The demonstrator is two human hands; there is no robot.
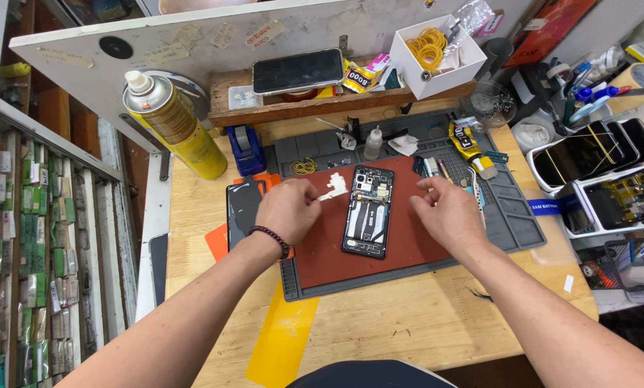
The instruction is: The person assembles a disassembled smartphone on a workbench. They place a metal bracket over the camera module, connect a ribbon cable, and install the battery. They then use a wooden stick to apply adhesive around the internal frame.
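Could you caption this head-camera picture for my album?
Left hand lifts a white part beside an opened phone on a red mat; right hand hovers close by.

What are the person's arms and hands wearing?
Both forearms are bare, with no sleeves and no gloves. The left hand has a dark beaded bracelet around its wrist. The right hand wears nothing; no rings or watch show.

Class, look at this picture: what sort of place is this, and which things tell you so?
Most likely a phone repair bench. An opened phone lies on a red mat, trays of phones stand at the right, and the left hand holds a small white part.
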